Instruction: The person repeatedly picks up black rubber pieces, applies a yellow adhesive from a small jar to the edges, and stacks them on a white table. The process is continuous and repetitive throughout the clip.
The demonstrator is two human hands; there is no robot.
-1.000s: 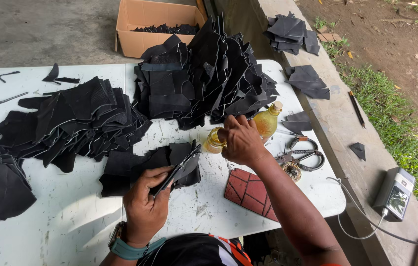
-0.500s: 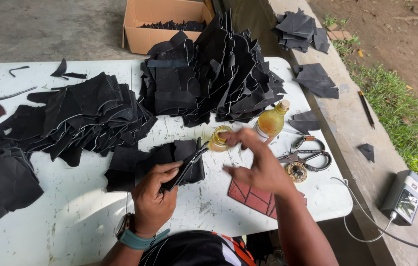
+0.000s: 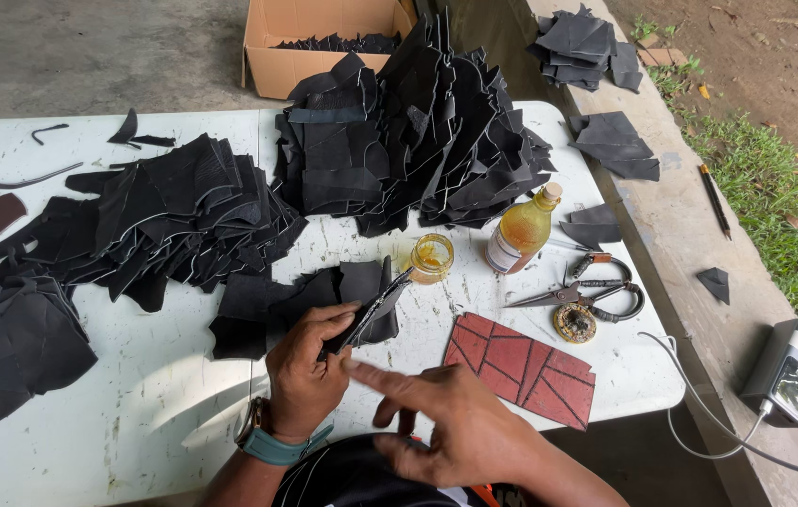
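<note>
Right hand has come back from the glue jar to the black piece, forefinger out beside its edge, other fingers loosely curled. Left hand pinches the piece edge-up. Gluing looks just begun; big stacks beyond the fingers wait.

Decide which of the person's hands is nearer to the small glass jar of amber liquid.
Left. The left hand, gripping a black leather piece, sits just below-left of the jar. The right hand is lower, further from it.

Bare table front-left — black piles block behind.
</note>
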